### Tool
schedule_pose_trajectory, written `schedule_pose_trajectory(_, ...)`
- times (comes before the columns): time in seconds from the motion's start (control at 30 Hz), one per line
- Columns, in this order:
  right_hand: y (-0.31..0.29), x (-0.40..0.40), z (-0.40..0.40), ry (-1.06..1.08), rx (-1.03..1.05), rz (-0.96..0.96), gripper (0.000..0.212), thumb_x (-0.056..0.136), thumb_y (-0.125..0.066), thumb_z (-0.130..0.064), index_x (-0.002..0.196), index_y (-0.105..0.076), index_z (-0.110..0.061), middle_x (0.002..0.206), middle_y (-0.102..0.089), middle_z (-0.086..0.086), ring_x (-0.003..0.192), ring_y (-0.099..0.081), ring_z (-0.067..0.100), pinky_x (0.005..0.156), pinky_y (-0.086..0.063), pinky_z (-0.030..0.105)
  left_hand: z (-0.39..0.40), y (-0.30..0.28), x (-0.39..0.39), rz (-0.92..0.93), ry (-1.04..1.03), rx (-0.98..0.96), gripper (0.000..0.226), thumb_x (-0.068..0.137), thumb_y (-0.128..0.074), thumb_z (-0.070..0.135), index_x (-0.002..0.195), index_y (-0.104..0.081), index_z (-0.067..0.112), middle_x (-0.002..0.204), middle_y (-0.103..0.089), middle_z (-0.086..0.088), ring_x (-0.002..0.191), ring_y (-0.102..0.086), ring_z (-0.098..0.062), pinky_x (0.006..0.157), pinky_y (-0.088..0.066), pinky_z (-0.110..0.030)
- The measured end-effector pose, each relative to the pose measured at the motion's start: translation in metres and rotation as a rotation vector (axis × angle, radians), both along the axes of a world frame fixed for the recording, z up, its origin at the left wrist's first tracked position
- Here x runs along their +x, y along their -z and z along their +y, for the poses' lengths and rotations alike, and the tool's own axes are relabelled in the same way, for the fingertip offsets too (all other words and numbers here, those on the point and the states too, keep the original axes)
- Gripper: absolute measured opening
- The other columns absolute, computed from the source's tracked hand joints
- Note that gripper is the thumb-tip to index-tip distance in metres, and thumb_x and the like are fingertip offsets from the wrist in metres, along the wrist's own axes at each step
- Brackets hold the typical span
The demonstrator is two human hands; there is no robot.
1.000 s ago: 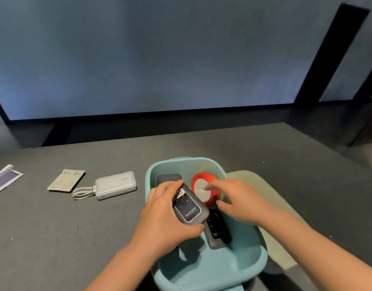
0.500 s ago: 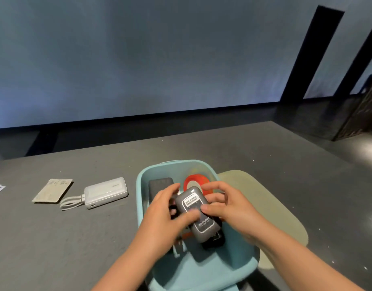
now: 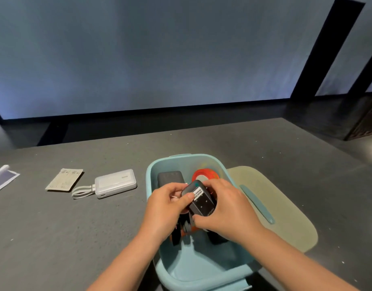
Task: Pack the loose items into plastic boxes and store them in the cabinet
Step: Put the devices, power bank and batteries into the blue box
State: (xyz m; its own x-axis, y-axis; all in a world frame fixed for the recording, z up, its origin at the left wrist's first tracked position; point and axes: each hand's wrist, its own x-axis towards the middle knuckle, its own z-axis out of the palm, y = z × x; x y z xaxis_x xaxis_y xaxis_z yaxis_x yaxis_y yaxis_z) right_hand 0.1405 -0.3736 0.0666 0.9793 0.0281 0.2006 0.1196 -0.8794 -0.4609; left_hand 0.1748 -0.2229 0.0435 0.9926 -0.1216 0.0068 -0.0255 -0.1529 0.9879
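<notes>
Both hands hold one dark grey device [image 3: 199, 199] above the open blue box [image 3: 204, 271]. The left hand [image 3: 166, 208] pinches its near-left edge, thumb on the white label; the right hand [image 3: 225, 208] curls around its right side and lower end, so each grip is clamped on the device. A dark strap or cord hangs from the device's underside, with something orange behind it; what these are cannot be told. Risk: the hanging part may catch on the box wall or on the contents as the device goes down, leaving it tilted and raised above the rim, which would stop the lid [image 3: 271, 206] from seating. A loose pinch could also drop the device onto the items below. The device is a rounded rectangular block with small markings on its top face. Inside the box, at the far end, lie a black block [image 3: 169, 178] and a red tape roll [image 3: 206, 175]. On the table [image 3: 76, 227], well left of the box, a white power bank [image 3: 115, 183] with a looped cable and a paper packet [image 3: 64, 180] remain unpacked.
</notes>
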Motion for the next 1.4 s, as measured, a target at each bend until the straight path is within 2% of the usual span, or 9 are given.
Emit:
schedule_pose_trajectory(0.1, 0.006, 0.002, -0.005, 0.065, -0.004, 0.003, 0.065, 0.057, -0.072, -0.046, 0.118, -0.053, -0.033, 0.109, -0.056, -0.014, 0.098, -0.055, 0.009, 0.075, -0.043, 0.02, 0.008, 0.0, -0.006, -0.162, -0.004, 0.231, 0.027, 0.084, -0.068, 0.018, 0.108, -0.063, 0.028, 0.093, -0.068, 0.01, 0.082, -0.063, 0.0, 0.079, -0.051, -0.022)
schedule_pose_trajectory(0.23, 0.014, 0.007, -0.015, 0.134, -0.154, 0.117, 0.06, 0.058, -0.071, -0.045, 0.11, -0.047, -0.027, 0.099, -0.06, -0.007, 0.088, -0.058, 0.018, 0.064, -0.044, 0.028, 0.023, 0.011, -0.014, -0.396, -0.073, 0.576, 0.034, 0.09, -0.058, 0.032, 0.124, -0.054, 0.029, 0.129, -0.046, 0.019, 0.126, -0.038, -0.003, 0.1, -0.027, -0.017)
schedule_pose_trajectory(0.3, 0.019, 0.009, -0.016, 0.128, -0.229, 0.17, 0.055, 0.058, -0.072, -0.046, 0.102, -0.045, -0.025, 0.092, -0.058, -0.005, 0.078, -0.054, 0.019, 0.058, -0.038, 0.028, 0.028, 0.019, -0.015, -0.353, -0.079, 0.567, 0.04, 0.09, -0.058, 0.033, 0.129, -0.051, 0.029, 0.142, -0.034, 0.019, 0.137, -0.021, -0.004, 0.111, -0.019, -0.024)
schedule_pose_trajectory(0.5, 0.029, 0.019, -0.011, 0.107, -0.388, 0.336, 0.056, 0.066, -0.073, -0.049, 0.099, -0.035, -0.023, 0.088, -0.05, -0.003, 0.074, -0.049, 0.02, 0.051, -0.032, 0.026, 0.034, 0.03, -0.011, -0.278, -0.066, 0.441, 0.051, 0.089, -0.06, 0.027, 0.136, -0.042, 0.03, 0.153, -0.015, 0.019, 0.136, 0.0, 0.011, 0.11, -0.008, -0.02)
schedule_pose_trajectory(0.7, 0.037, 0.027, -0.004, 0.095, -0.493, 0.462, 0.049, 0.078, -0.065, -0.048, 0.112, -0.046, -0.017, 0.095, -0.058, 0.001, 0.081, -0.057, 0.022, 0.062, -0.04, 0.028, 0.033, 0.034, -0.011, -0.271, -0.069, 0.405, 0.047, 0.089, -0.058, 0.025, 0.134, -0.043, 0.031, 0.154, -0.014, 0.018, 0.14, 0.003, 0.007, 0.11, -0.008, -0.02)
schedule_pose_trajectory(0.83, 0.036, 0.025, 0.0, 0.061, -0.598, 0.474, 0.031, 0.084, -0.054, -0.049, 0.098, -0.048, -0.022, 0.105, -0.064, -0.001, 0.094, -0.063, 0.021, 0.065, -0.039, 0.028, 0.033, 0.033, -0.012, -0.267, -0.067, 0.4, 0.047, 0.09, -0.056, 0.028, 0.134, -0.041, 0.034, 0.155, -0.011, 0.021, 0.14, 0.006, 0.008, 0.109, -0.008, -0.016)
schedule_pose_trajectory(1.0, 0.0, 0.034, 0.02, 0.043, -0.574, 0.19, 0.025, 0.087, -0.046, -0.048, 0.104, -0.054, -0.031, 0.103, -0.068, -0.008, 0.096, -0.063, 0.018, 0.07, -0.048, 0.03, 0.066, 0.036, -0.013, -0.238, -0.189, 0.349, 0.038, 0.093, -0.05, 0.04, 0.13, -0.046, 0.038, 0.149, -0.022, 0.026, 0.136, -0.017, 0.007, 0.113, -0.022, -0.024)
schedule_pose_trajectory(1.17, -0.038, 0.068, 0.096, -0.172, -0.298, -0.058, 0.025, 0.086, -0.05, -0.041, 0.11, -0.054, -0.036, 0.102, -0.065, -0.017, 0.096, -0.061, 0.011, 0.072, -0.048, 0.029, 0.144, 0.05, -0.014, -0.171, -0.4, 0.509, 0.039, 0.092, -0.052, 0.032, 0.131, -0.048, 0.033, 0.147, -0.032, 0.019, 0.135, -0.028, -0.003, 0.108, -0.023, -0.021)
schedule_pose_trajectory(1.4, 0.015, 0.145, 0.208, -0.394, -0.403, 0.162, 0.043, 0.083, -0.057, -0.033, 0.126, -0.051, -0.029, 0.124, -0.058, -0.006, 0.112, -0.055, 0.02, 0.082, -0.045, 0.031, 0.231, 0.087, -0.034, 0.104, -0.438, 0.757, 0.049, 0.09, -0.05, 0.039, 0.137, -0.039, 0.035, 0.15, -0.029, 0.014, 0.138, -0.026, -0.007, 0.109, -0.023, -0.023)
